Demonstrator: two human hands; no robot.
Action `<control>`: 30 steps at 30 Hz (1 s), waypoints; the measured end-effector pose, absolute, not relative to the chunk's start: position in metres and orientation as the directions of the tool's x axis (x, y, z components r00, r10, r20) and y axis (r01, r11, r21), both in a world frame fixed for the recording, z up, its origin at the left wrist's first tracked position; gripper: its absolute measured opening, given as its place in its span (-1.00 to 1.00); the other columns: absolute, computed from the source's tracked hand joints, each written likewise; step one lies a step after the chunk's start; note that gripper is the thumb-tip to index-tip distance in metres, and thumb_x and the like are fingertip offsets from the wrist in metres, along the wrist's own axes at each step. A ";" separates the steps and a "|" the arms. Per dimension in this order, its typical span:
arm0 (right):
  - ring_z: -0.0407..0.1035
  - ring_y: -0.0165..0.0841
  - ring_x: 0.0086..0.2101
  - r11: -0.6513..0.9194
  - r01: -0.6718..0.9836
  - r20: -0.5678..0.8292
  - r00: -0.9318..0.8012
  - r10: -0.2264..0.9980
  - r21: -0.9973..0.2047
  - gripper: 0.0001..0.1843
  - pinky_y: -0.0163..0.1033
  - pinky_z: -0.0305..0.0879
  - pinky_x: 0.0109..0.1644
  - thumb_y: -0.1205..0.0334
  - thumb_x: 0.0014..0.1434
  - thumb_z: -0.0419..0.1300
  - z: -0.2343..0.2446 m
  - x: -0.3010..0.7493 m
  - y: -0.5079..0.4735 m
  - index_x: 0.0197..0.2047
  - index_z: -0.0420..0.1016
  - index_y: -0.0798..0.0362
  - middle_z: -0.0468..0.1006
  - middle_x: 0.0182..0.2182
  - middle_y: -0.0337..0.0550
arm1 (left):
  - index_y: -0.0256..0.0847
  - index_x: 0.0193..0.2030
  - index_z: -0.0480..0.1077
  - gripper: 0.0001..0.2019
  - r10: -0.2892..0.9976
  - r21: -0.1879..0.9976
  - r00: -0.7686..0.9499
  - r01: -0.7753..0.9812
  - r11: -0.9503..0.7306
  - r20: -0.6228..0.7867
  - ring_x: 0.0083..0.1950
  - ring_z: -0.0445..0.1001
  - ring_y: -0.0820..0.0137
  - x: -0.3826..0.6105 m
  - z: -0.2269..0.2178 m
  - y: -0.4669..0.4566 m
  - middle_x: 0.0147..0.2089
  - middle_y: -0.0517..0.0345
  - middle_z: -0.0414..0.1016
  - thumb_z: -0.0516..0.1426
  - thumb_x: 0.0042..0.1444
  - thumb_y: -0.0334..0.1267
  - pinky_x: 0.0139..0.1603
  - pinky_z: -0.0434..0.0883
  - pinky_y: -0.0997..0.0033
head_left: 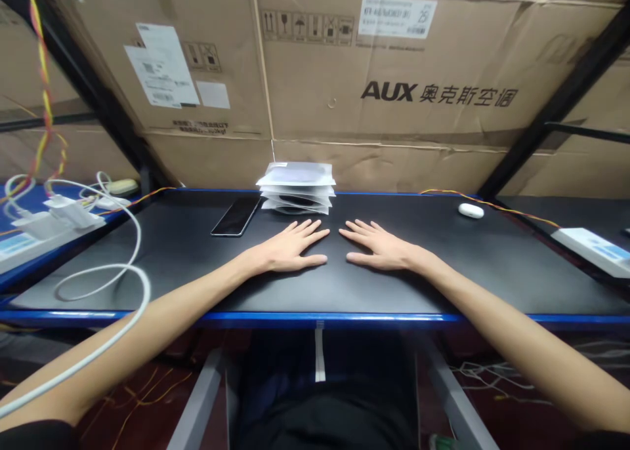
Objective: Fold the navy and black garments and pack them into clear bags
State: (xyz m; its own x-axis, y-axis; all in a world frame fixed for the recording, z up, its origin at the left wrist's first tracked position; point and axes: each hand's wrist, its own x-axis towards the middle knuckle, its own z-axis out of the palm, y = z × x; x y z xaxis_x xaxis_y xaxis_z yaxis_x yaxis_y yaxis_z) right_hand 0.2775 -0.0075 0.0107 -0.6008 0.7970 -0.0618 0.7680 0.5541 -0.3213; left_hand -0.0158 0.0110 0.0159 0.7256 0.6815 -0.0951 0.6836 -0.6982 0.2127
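Both my hands lie palm down on the black tabletop (394,292), fingers spread, holding nothing. My left hand (293,248) is just in front of a stack of white paper-like packets (298,186), apart from it. A dark smartphone (237,216) lies flat to the left of the stack, beyond my left wrist. My right hand (378,245) rests to the right of my left one, with a gap between the fingertips. Farther right, near the back edge, sits a small white earbud case (471,210).
Cardboard panels (315,109) with AUX printing stand behind the table. At left, a power strip (49,230) holds white chargers, and a white cable (140,273) loops over my left forearm. Another power strip (595,250) is at right. Black metal posts (546,119) slant at both sides.
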 end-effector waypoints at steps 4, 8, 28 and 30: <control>-0.35 -0.03 0.47 0.553 0.768 -0.063 -0.600 0.797 -0.321 -0.06 0.22 -0.42 0.51 -0.47 0.27 -0.05 0.011 0.277 -0.008 0.54 -0.06 -0.18 -0.17 0.52 -0.16 | 0.05 0.57 -0.16 -0.17 0.684 0.215 0.723 0.686 -0.695 -0.097 0.61 -0.34 0.08 -0.016 0.015 0.011 0.61 0.09 -0.37 -0.13 0.29 0.40 0.56 -0.28 -0.06; -0.36 -0.05 0.47 0.552 0.772 -0.072 -0.599 0.798 -0.315 -0.05 0.20 -0.43 0.51 -0.48 0.27 -0.07 0.013 0.277 -0.009 0.54 -0.05 -0.13 -0.18 0.52 -0.11 | 0.05 0.57 -0.15 -0.17 0.684 0.217 0.723 0.686 -0.695 -0.096 0.61 -0.35 0.07 -0.016 0.016 0.011 0.61 0.09 -0.38 -0.13 0.29 0.40 0.56 -0.28 -0.06; -0.35 -0.05 0.47 0.555 0.770 -0.074 -0.603 0.794 -0.315 -0.04 0.20 -0.42 0.51 -0.48 0.27 -0.07 0.013 0.277 -0.009 0.54 -0.05 -0.12 -0.18 0.52 -0.09 | 0.06 0.57 -0.16 -0.17 0.683 0.215 0.725 0.684 -0.697 -0.093 0.61 -0.35 0.08 -0.016 0.015 0.012 0.61 0.10 -0.38 -0.13 0.30 0.40 0.56 -0.29 -0.05; -0.35 -0.04 0.47 0.558 0.766 -0.066 -0.606 0.793 -0.320 -0.05 0.21 -0.41 0.51 -0.48 0.27 -0.06 0.012 0.277 -0.008 0.54 -0.06 -0.15 -0.18 0.52 -0.12 | 0.05 0.57 -0.16 -0.17 0.683 0.216 0.723 0.686 -0.695 -0.098 0.61 -0.35 0.09 -0.016 0.016 0.011 0.61 0.09 -0.38 -0.14 0.29 0.40 0.56 -0.29 -0.06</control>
